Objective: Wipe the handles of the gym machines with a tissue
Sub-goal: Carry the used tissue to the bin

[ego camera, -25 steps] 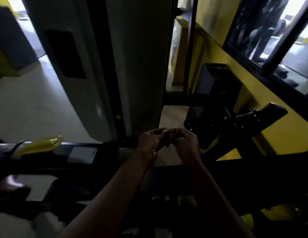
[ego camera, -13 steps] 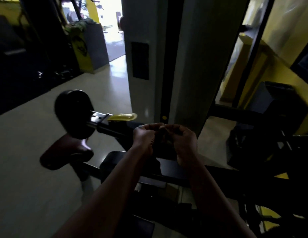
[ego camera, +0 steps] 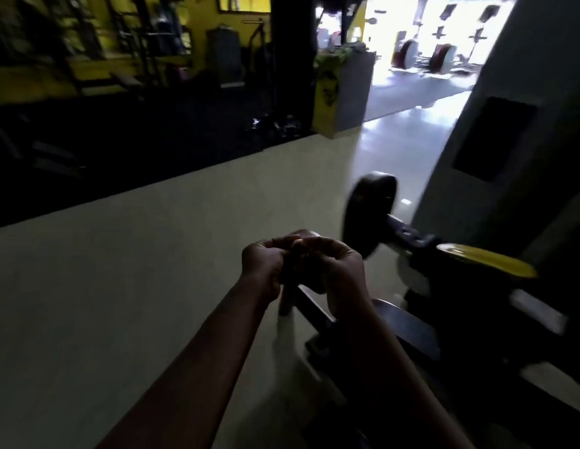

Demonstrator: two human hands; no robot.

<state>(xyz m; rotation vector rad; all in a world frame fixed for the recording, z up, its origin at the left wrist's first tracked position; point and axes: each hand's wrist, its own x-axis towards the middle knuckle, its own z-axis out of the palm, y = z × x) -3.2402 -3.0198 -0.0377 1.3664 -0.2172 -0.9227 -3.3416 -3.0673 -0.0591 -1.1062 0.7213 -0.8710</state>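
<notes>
Left hand [ego camera: 264, 264]: fingers curled, knuckles touching the other hand; too dark to tell what it holds.
Right hand [ego camera: 337, 270]: curled likewise, contents unclear.
Roller pad [ego camera: 369, 209]: black, just right of the hands.

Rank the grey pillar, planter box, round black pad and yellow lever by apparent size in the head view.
1. grey pillar
2. planter box and round black pad: look about alike, and the box is farther off, so unranked
3. yellow lever, smallest

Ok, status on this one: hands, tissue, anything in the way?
Left hand and right hand together, fingers curled, fingertips meeting. Tissue not visible, too dark to tell. No handle touched; roller pad to the right, apart. Nothing blocking.
</notes>
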